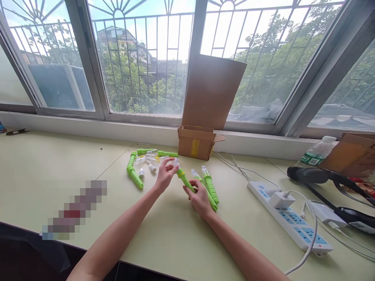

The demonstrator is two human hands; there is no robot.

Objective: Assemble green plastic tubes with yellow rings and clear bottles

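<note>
Both hands are on one bright green plastic stick (pixel 183 178) with a yellow ring and a clear cap (pixel 176 163) at its upper end. My left hand (pixel 165 174) pinches around the clear cap. Lower down, the fingers of my right hand (pixel 200 197) are closed on the green handle, and the stick is tilted toward the upper left. Two more green sticks with clear ends (pixel 210 185) lie just beyond my right hand, one partly hidden by it. Left of my hands, green handles (pixel 135 175) lie around a pile of clear caps (pixel 150 158) and small white-ended pieces (pixel 152 168).
An open cardboard box (pixel 195 145) stands against the window sill. At right are a white power strip (pixel 290 218) with a plugged-in charger (pixel 281 200), loose cables, a black headset (pixel 310 175) and a plastic bottle (pixel 318 152). A blurred patch (pixel 74 210) covers something at left.
</note>
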